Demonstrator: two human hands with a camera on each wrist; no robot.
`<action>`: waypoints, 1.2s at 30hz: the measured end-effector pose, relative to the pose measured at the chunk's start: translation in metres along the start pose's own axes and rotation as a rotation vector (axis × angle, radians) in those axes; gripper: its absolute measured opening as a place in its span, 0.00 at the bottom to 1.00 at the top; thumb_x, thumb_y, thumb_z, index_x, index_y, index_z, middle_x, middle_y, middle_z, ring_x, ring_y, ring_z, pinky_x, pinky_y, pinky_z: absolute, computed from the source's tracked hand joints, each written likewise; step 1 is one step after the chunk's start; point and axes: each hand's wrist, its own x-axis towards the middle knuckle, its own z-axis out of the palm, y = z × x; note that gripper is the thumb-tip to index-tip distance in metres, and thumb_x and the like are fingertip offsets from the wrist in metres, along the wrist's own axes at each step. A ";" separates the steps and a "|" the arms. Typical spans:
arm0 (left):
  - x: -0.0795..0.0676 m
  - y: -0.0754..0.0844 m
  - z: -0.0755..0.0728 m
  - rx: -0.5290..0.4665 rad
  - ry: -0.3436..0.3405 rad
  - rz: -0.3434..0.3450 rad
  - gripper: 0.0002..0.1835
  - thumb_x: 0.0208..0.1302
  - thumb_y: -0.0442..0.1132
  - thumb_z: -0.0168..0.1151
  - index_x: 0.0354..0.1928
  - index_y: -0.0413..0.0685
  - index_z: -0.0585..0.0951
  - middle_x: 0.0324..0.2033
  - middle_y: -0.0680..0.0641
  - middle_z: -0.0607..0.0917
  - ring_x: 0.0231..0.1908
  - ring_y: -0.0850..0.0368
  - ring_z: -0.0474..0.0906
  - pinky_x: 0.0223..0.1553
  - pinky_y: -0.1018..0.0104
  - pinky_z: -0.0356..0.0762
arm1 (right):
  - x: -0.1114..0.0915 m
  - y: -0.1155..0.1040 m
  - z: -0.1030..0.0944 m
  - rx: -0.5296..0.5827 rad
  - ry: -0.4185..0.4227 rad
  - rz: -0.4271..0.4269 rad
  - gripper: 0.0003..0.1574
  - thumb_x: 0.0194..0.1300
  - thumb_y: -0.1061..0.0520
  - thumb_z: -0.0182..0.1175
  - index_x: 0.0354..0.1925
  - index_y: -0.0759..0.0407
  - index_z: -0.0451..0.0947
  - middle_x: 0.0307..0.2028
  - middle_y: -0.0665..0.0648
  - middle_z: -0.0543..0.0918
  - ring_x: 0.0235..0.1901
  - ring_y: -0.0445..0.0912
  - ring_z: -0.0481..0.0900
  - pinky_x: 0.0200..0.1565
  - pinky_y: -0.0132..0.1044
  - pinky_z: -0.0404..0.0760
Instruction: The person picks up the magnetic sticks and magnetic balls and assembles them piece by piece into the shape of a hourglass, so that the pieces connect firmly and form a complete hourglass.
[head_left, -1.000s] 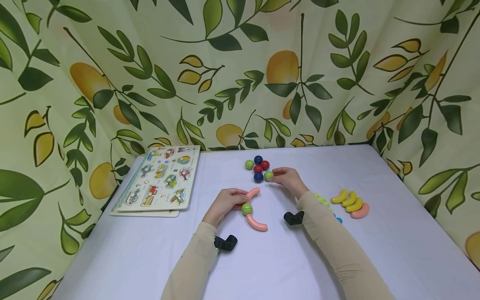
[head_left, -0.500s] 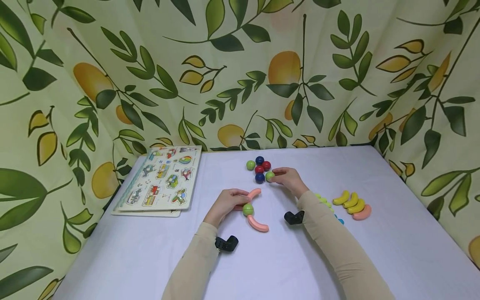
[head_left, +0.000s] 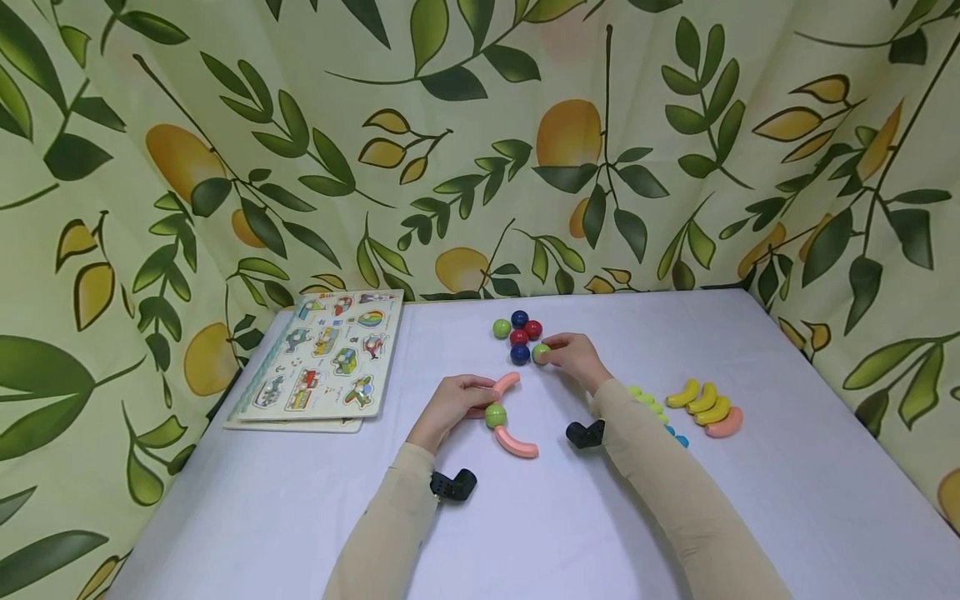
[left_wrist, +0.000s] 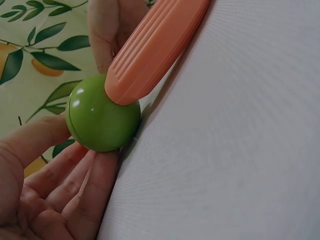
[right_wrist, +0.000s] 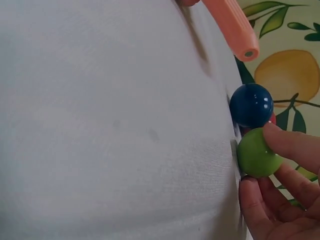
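Long beige sleeves (head_left: 675,492), black angled wrist cameras (head_left: 459,485), hands (head_left: 448,408) bare.

The balls (head_left: 519,337) are green, blue or red, the sticks (head_left: 517,445) coral pink, the cream curtain (head_left: 480,117) leaf-patterned.

White table (head_left: 555,533): puzzle boards (head_left: 322,358) left, coloured balls (head_left: 519,337) far centre, toy bananas (head_left: 705,403) right.
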 end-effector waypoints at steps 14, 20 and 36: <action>0.003 -0.001 -0.003 0.002 0.013 0.008 0.17 0.62 0.40 0.69 0.52 0.41 0.84 0.46 0.43 0.87 0.36 0.63 0.83 0.43 0.69 0.85 | -0.023 0.007 0.000 -0.108 -0.108 -0.091 0.28 0.60 0.60 0.69 0.59 0.58 0.80 0.57 0.62 0.82 0.51 0.51 0.77 0.57 0.43 0.78; 0.004 0.000 -0.002 0.028 0.030 -0.005 0.17 0.62 0.41 0.69 0.51 0.43 0.85 0.42 0.46 0.88 0.35 0.63 0.82 0.41 0.70 0.85 | -0.024 0.008 0.002 -0.102 -0.137 -0.097 0.27 0.59 0.61 0.69 0.58 0.59 0.80 0.55 0.62 0.82 0.49 0.50 0.77 0.55 0.42 0.79; 0.004 0.000 -0.001 0.041 0.057 -0.017 0.17 0.61 0.42 0.70 0.50 0.44 0.85 0.42 0.46 0.88 0.34 0.63 0.83 0.41 0.70 0.85 | -0.029 0.004 0.004 -0.145 -0.194 -0.147 0.26 0.60 0.60 0.68 0.58 0.56 0.81 0.55 0.60 0.82 0.49 0.49 0.77 0.56 0.41 0.80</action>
